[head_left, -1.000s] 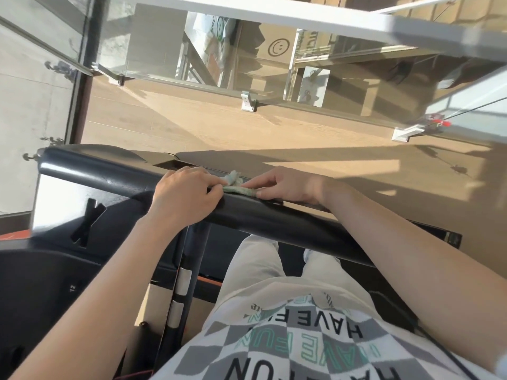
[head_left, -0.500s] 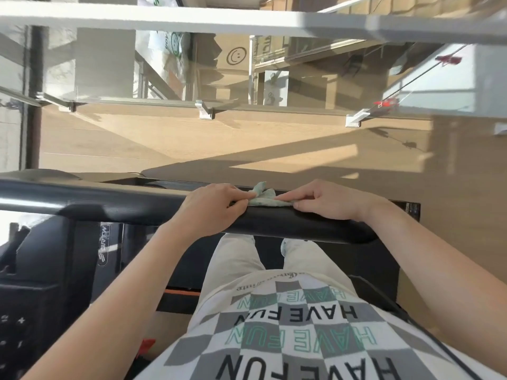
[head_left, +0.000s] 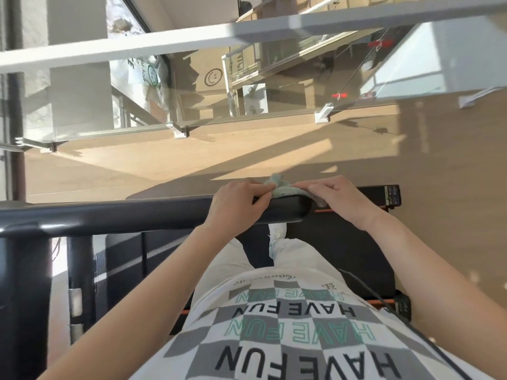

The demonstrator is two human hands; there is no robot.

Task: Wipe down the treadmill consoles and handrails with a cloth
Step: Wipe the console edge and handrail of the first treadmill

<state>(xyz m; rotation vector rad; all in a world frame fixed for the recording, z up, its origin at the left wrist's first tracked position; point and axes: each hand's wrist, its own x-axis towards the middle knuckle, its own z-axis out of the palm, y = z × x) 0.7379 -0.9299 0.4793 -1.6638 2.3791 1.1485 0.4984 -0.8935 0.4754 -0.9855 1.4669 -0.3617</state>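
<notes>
A black padded handrail of the treadmill runs across the view and ends at the right near my hands. A pale green cloth lies draped over that end. My left hand curls over the rail and pinches the cloth's left edge. My right hand grips the cloth's right part at the rail's tip, fingers bent over it. Most of the cloth is hidden under my fingers.
The treadmill's black belt lies below the rail, with my legs standing on it. A black upright post stands at the left. Beyond is a wooden floor and a glass balustrade.
Both hands have slid the cloth to the right along the handrail, from its middle to its end. My view has turned the same way.
</notes>
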